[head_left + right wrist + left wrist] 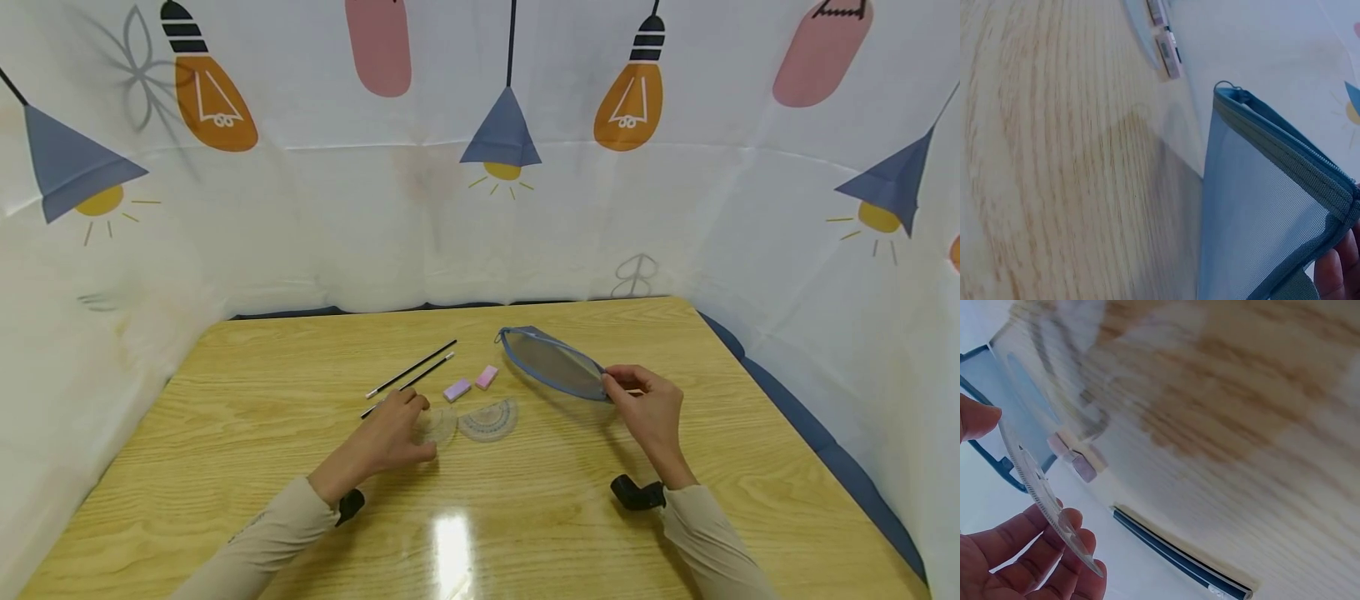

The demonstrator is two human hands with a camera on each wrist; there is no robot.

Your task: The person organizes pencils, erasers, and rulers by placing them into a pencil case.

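My left hand point(390, 433) holds a clear plastic protractor point(1038, 487) by its edges, thumb on one end and fingertips along the other. A second clear protractor point(489, 421) lies flat on the table just to the right of it. My right hand point(648, 408) pinches one end of a blue mesh zip pouch point(1266, 181) between thumb and fingers. The pouch is raised and tilted over the table, its zipped edge upward in the right wrist view. Whether anything is inside it, I cannot tell.
Two dark pencils point(412, 367) with white ends lie side by side beyond my left hand. A purple eraser point(457, 390) and a pink eraser point(486, 377) sit between them and the pouch. The wooden table point(540, 517) ends at a printed white cloth point(360, 225).
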